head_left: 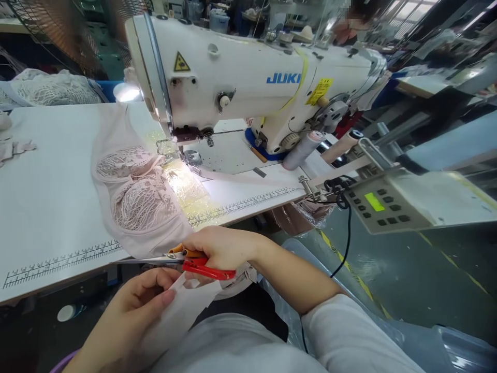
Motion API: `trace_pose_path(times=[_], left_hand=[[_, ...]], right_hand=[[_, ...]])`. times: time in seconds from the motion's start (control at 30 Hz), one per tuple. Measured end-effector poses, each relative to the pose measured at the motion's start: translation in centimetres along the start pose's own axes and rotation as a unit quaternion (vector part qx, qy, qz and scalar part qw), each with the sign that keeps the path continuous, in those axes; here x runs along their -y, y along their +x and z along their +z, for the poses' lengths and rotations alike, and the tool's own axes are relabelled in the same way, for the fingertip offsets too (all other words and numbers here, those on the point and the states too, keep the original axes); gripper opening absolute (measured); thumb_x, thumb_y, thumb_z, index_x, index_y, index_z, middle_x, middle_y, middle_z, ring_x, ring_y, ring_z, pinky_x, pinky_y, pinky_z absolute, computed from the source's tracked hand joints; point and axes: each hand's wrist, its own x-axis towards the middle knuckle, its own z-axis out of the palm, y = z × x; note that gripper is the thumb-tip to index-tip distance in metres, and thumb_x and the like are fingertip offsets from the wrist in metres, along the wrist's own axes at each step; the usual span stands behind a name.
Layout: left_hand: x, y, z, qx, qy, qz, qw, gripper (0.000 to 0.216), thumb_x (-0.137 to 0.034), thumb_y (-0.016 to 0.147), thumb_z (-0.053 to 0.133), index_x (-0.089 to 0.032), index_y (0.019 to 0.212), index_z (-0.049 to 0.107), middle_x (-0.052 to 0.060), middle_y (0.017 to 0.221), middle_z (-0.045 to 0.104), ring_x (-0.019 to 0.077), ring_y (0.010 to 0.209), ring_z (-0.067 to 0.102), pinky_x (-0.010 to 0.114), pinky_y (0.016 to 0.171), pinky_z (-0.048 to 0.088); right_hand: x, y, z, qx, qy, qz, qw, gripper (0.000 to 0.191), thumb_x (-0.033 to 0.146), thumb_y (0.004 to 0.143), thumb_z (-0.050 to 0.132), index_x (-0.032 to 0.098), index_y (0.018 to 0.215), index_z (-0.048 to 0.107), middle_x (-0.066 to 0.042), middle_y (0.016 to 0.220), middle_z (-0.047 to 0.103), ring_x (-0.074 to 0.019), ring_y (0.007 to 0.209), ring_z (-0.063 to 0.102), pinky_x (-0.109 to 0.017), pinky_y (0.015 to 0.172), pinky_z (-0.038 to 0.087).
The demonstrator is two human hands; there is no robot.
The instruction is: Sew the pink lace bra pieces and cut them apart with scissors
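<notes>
My right hand (221, 246) is wrapped round the handles of a pair of scissors (207, 270), one handle red and the other orange-yellow. Their metal blades point left along the table's front edge. Below them, my left hand (142, 303) pinches a pale strip of fabric (182, 311) between thumb and fingers; the strip hangs down over my lap. A light pink lace bra (145, 204) lies on the table just beyond the blades, its two cups beside the sewing machine's needle area. More pale fabric shows under my right wrist, partly hidden.
A white JUKI sewing machine (248, 72) stands on the white table (50, 207), which has printed rulers along its front. Thread cones (303, 150) and a control panel (382, 204) are at the right. Lace pieces (58, 88) are heaped back left, near a fan (77, 36).
</notes>
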Motion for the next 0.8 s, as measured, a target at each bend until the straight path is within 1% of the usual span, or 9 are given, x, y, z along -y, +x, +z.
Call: trace_pose_path(times=[0.1,0.23,0.3,0.37,0.43,0.5,0.57,0.67,0.8], left_hand=[[-0.1,-0.2,0.6,-0.045,-0.05,-0.036,0.997,0.031,-0.044,0.065,0.086,-0.019,0.062,0.067,0.002,0.079,0.07,0.015,0.07,0.06,0.02,0.063,0.047],[-0.4,0.0,1.2,-0.07,-0.036,-0.013,0.997,0.031,-0.043,0.063,0.086,-0.019,0.062,0.067,0.002,0.078,0.068,0.0146,0.07,0.058,0.021,0.063,0.046],[-0.5,0.2,1.3,-0.074,-0.024,0.0,0.997,0.029,-0.042,0.065,0.085,-0.018,0.064,0.068,0.002,0.075,0.067,0.0147,0.068,0.056,0.021,0.062,0.045],[-0.5,0.3,1.4,-0.093,-0.019,0.006,0.996,0.028,-0.04,0.064,0.086,-0.018,0.066,0.068,0.001,0.07,0.065,0.0142,0.066,0.055,0.021,0.061,0.044],[-0.5,0.3,1.5,-0.126,-0.022,0.011,0.992,0.029,-0.038,0.059,0.089,-0.018,0.066,0.069,0.001,0.07,0.066,0.0142,0.069,0.055,0.02,0.065,0.044],[-0.5,0.3,1.6,-0.144,-0.028,0.004,0.989,0.032,-0.039,0.055,0.091,-0.018,0.066,0.069,0.001,0.071,0.067,0.0151,0.074,0.057,0.02,0.069,0.045],[-0.6,0.3,1.7,-0.143,-0.036,-0.006,0.989,0.035,-0.042,0.056,0.09,-0.017,0.065,0.067,0.0,0.07,0.065,0.0142,0.073,0.055,0.019,0.068,0.044],[-0.8,0.2,1.7,-0.139,-0.045,-0.012,0.989,0.039,-0.042,0.055,0.091,-0.016,0.061,0.063,-0.002,0.063,0.06,0.0102,0.063,0.048,0.017,0.058,0.039],[-0.8,0.3,1.8,-0.152,-0.037,-0.001,0.988,0.038,-0.041,0.055,0.09,-0.015,0.06,0.064,-0.001,0.064,0.062,0.0106,0.063,0.049,0.018,0.059,0.039]], right_hand=[[0.0,0.5,-0.4,0.027,0.025,-0.011,0.999,0.026,0.028,0.079,0.069,0.02,0.074,0.044,0.008,0.061,0.05,-0.0105,0.061,0.049,-0.023,0.057,0.036],[0.2,1.1,-0.5,0.032,0.054,-0.018,0.998,0.024,0.026,0.08,0.065,0.021,0.073,0.043,0.006,0.065,0.054,-0.0108,0.064,0.053,-0.023,0.058,0.038],[0.3,1.3,-0.5,0.02,0.03,-0.035,0.999,0.026,0.025,0.078,0.065,0.021,0.071,0.04,0.007,0.064,0.051,-0.0104,0.062,0.05,-0.023,0.056,0.036],[0.5,1.4,-0.6,0.008,-0.003,-0.049,0.999,0.029,0.024,0.077,0.066,0.021,0.069,0.038,0.008,0.062,0.046,-0.0099,0.059,0.045,-0.023,0.055,0.033],[0.6,1.6,-0.7,0.009,-0.024,-0.052,0.998,0.029,0.025,0.077,0.064,0.022,0.069,0.037,0.008,0.061,0.043,-0.0099,0.057,0.041,-0.024,0.053,0.031],[0.7,1.6,-0.9,0.013,-0.036,-0.056,0.998,0.027,0.026,0.078,0.063,0.021,0.069,0.038,0.007,0.063,0.045,-0.0104,0.058,0.041,-0.025,0.053,0.03],[0.7,1.7,-1.1,0.012,-0.046,-0.064,0.997,0.027,0.027,0.078,0.063,0.021,0.069,0.038,0.006,0.065,0.047,-0.011,0.06,0.041,-0.025,0.053,0.03],[0.9,1.7,-1.4,0.023,-0.044,-0.06,0.997,0.025,0.023,0.079,0.062,0.021,0.069,0.04,0.005,0.066,0.048,-0.0112,0.062,0.043,-0.026,0.056,0.032],[1.2,2.0,-1.5,0.025,-0.061,-0.059,0.996,0.025,0.025,0.082,0.061,0.021,0.069,0.039,0.005,0.067,0.048,-0.0118,0.063,0.044,-0.026,0.058,0.033]])
